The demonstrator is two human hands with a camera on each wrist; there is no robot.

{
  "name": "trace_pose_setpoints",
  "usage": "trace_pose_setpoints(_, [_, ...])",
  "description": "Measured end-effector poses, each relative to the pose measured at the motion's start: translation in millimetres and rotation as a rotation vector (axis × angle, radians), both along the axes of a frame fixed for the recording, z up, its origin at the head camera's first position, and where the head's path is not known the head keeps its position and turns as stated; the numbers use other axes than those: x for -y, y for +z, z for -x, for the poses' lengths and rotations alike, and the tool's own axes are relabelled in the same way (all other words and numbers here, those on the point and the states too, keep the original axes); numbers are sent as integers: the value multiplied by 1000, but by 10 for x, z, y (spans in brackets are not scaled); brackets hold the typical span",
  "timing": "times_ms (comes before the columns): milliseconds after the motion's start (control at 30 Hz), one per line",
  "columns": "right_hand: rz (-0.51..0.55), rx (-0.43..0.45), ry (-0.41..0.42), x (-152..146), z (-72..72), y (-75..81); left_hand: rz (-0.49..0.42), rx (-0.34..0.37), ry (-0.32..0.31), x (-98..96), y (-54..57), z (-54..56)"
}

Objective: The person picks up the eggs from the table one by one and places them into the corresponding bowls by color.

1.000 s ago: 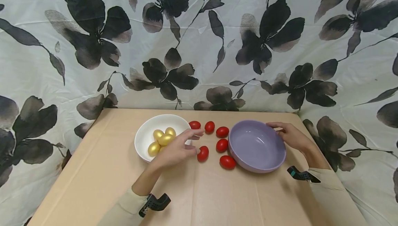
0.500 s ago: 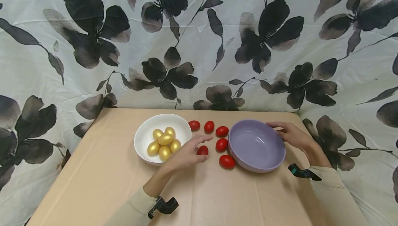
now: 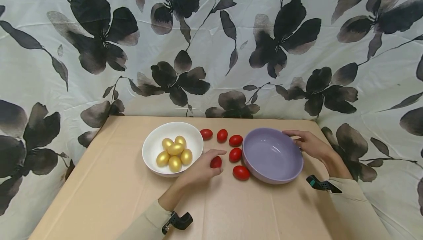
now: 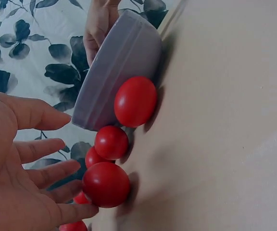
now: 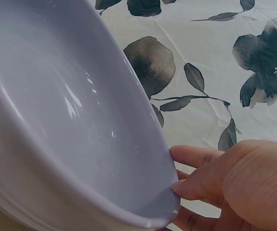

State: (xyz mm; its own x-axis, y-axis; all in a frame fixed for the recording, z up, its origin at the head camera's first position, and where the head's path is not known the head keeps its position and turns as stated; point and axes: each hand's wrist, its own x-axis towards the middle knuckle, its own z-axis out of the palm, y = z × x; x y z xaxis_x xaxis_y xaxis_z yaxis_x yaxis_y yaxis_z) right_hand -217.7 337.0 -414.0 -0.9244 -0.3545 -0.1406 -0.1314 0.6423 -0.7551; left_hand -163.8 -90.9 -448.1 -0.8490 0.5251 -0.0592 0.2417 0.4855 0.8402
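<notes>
- Counter, pale wood-toned, flat [image 3: 244, 210]: every item below stands toward its far edge.
- Left hand, bare [image 3: 198, 172]: grip apart, thumb and fingers spread about one glossy red egg-shaped piece [image 3: 216, 162]; contact cannot be told.
- That red piece: resting on the counter, about midway between left and right edges.
- Five further red pieces, likewise glossy and egg-shaped [image 3: 235, 155]: loose, strung from the far edge toward the near.
- Bowl, round, smooth, lavender-purple [image 3: 272, 155]: toward the far right corner, bare inside.
- Right hand, bare [image 3: 312, 144]: grip clamped on the purple rim, right-edge side.
- Bowl, round, white, glossy [image 3: 155, 137]: toward the far left corner; contains six shiny gold egg-shaped pieces [image 3: 175, 148].
- Step in hand, as judged: reaching for the nearest red piece.
- Next move: seems to call for closing thumb and fingers on it, purple bowl kept steady.
</notes>
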Motion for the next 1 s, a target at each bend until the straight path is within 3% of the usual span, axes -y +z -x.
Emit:
trace_pose_setpoints(233, [2,-2,0,-5,-16,-3,8,12,20,-39,-56,12])
trace_pose_setpoints(600, [5,4,0,2,-13,-10,85,-48,58,-92,-190,46])
trace_pose_setpoints(1000, [9,9,-6,-6,8,-12,97,27,139,-130,-194,54])
